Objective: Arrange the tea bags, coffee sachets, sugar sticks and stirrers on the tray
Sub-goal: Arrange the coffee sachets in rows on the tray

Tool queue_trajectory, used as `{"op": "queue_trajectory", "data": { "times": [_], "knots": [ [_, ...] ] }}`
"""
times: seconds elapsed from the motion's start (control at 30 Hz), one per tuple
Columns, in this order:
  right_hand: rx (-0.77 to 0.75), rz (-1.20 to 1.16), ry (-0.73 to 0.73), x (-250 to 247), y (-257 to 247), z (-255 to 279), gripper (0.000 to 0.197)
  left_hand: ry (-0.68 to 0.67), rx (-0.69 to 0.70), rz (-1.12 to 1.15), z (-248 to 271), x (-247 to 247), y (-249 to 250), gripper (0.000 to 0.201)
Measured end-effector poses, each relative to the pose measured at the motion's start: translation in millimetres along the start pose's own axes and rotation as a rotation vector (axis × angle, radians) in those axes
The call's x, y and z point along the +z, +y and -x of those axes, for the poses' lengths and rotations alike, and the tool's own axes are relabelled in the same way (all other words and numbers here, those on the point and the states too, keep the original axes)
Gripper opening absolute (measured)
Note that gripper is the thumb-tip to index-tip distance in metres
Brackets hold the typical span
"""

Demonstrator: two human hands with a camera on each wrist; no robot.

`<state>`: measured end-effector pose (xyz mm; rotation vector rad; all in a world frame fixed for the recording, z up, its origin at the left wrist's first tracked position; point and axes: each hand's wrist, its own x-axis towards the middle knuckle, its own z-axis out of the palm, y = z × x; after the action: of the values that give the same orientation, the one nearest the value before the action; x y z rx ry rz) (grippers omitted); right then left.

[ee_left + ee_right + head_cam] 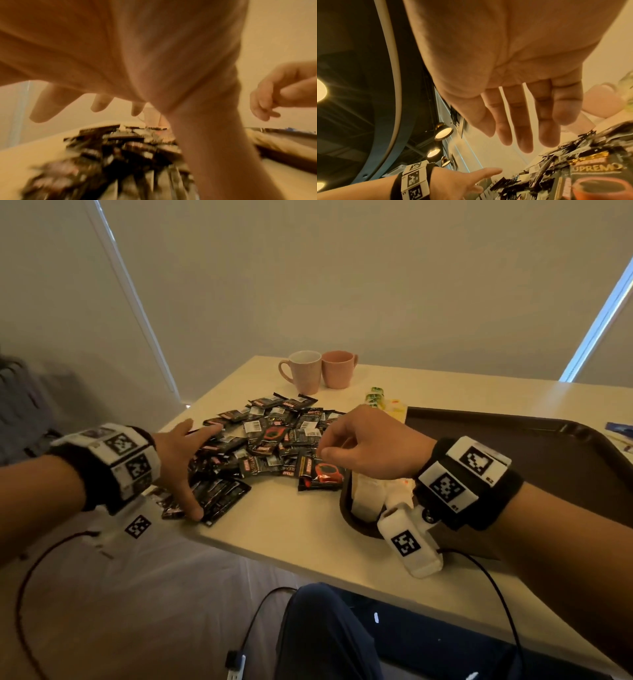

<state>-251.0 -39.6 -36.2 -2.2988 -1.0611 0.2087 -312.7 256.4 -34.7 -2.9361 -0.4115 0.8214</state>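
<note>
Black coffee sachets [590, 169] read "SUPREMO" only from the right wrist.

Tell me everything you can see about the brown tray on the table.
The tray is dark brown, smooth and plastic-looking, with a raised rim and rounded corners. It lies flat on the right part of the white table, its near corner slightly past the table's edge. Pale packets lie in its near left corner; the rest seen is bare. The right hand hovers above its left edge, not touching. The black sachet pile lies beside it on the left.
</note>
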Motion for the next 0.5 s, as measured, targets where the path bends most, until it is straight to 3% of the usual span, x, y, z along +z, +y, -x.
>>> {"op": "queue_trajectory", "data": {
  "times": [0.17,0.33,0.5],
  "knots": [
    [0.027,0.19,-0.088,17.7,-28.6,-31.4,0.019,0.078,0.078,-0.025,-20.6,25.7,9.6,0.155],
    [0.043,0.478,-0.23,40.6,-52.6,-70.2,0.066,0.244,0.16,0.048,-31.1,26.1,14.8,0.124],
    [0.09,0.517,-0.294,68.6,-61.5,-111.4,0.08,0.45,0.226,0.164,-31.6,42.9,28.0,0.092]
  ]
}}
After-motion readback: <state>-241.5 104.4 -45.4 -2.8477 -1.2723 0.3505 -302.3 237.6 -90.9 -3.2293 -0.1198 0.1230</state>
